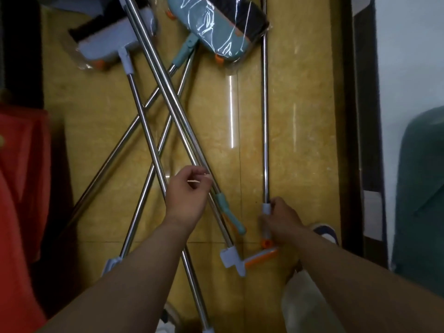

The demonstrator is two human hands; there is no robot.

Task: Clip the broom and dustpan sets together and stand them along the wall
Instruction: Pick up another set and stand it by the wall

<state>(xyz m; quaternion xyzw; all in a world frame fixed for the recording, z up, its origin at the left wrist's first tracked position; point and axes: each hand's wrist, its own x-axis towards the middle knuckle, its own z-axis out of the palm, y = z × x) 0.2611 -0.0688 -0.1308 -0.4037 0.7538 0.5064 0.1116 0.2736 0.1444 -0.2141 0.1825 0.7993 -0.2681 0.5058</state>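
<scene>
Several steel-handled brooms and dustpans lie crossed on the yellow floor. A grey broom head (105, 48) lies at the upper left, and a teal broom head (216, 27) wrapped in plastic at the top centre. One straight steel pole (265, 116) runs up the right side; my right hand (280, 222) is closed around its white and orange grip (266, 233). My left hand (189, 193) hovers with curled fingers over the crossed poles (182, 131), touching the pair that ends in a teal grip (229, 213). A white clip with an orange bar (242, 258) lies below.
A dark door frame (350, 140) and a pale wall (408, 68) stand on the right, with a green container (422, 188) beside them. Red fabric (21, 188) fills the left edge. A shoe (324, 233) shows near my right wrist.
</scene>
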